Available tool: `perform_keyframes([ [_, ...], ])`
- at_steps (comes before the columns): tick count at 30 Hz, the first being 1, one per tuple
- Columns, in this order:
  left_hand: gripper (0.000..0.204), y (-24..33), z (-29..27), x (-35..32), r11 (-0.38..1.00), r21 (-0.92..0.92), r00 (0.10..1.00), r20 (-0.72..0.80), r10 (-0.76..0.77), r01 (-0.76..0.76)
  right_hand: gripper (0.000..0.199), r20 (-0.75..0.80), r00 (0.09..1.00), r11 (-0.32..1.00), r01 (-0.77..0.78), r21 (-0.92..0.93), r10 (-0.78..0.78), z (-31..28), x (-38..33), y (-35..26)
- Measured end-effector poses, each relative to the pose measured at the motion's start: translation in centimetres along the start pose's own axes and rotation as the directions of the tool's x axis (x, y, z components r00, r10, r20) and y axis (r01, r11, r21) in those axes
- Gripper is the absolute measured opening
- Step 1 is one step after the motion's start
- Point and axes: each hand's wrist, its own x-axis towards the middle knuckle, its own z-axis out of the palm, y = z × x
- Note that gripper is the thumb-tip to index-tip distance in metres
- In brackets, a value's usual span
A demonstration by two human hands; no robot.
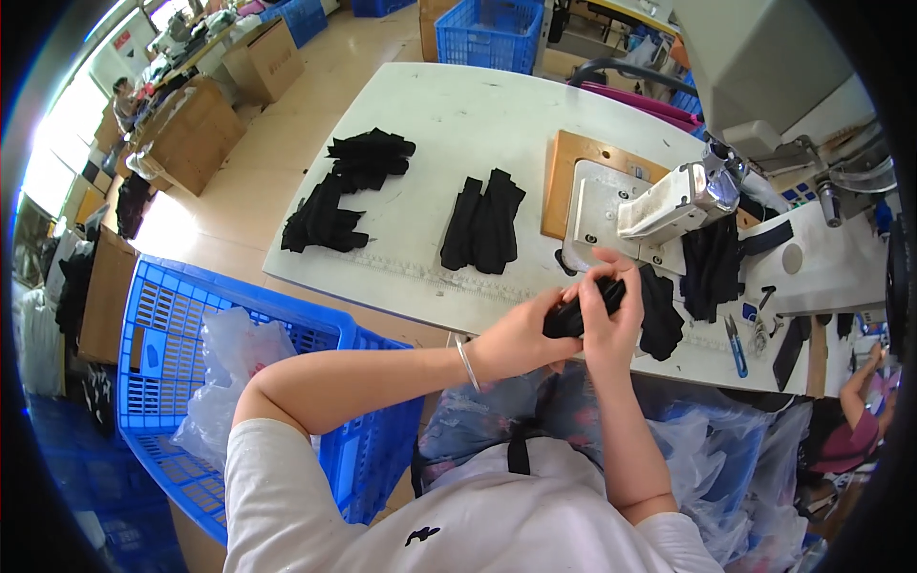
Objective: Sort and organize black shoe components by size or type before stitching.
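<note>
Close to the table's front edge, a small bundle of black fabric (pixel 565 320) is held between my two hands. My left hand (pixel 521 334) is closed around its left side, and a silvery bangle circles that wrist. Fingers of my right hand (pixel 609 323) wrap the bundle's right side; my palms hide part of it. Just right of my hands lies a black fabric piece (pixel 659 320), with more black strips (pixel 712 267) beyond it. To the left, a pile of black strips (pixel 482 224) and further black pieces (pixel 330 218) rest on the white table (pixel 420 124).
A sewing machine arm (pixel 669 202) stands over a metal plate on a wooden board (pixel 559 196). Blue-handled snips (pixel 735 346) lie at the right. A blue crate (pixel 244 296) with clear plastic bags is at my left; another crate (pixel 492 33) stands behind the table. Other people are in the background.
</note>
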Motion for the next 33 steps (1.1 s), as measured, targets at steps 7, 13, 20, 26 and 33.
perform_keyframes([
  [7,0.042,-1.0,-0.6,0.9,0.738,0.579,0.811,-0.209,0.546,-0.347,0.013,-0.360,0.928,0.978,0.155,0.136,-0.096,2.0,2.4,1.8],
  [13,0.032,1.5,-4.1,1.8,0.566,0.780,0.726,-0.224,0.650,-0.266,0.056,-0.030,0.948,0.948,0.317,0.020,-0.316,-0.7,4.5,5.1],
  [20,0.045,7.0,-16.9,8.8,0.844,0.515,0.767,-0.599,0.231,0.149,0.041,0.055,0.947,0.912,0.321,-0.256,-0.317,-0.6,3.9,4.5],
  [26,0.062,4.5,-34.2,16.2,0.556,0.539,0.416,-0.842,0.342,0.634,0.022,0.323,0.849,0.770,0.520,-0.370,-0.418,1.9,4.0,4.3],
  [33,0.069,2.7,-33.5,19.6,0.130,0.397,0.378,-0.914,0.147,0.909,0.016,0.344,0.868,0.766,0.484,-0.422,-0.359,1.8,4.3,4.1],
])
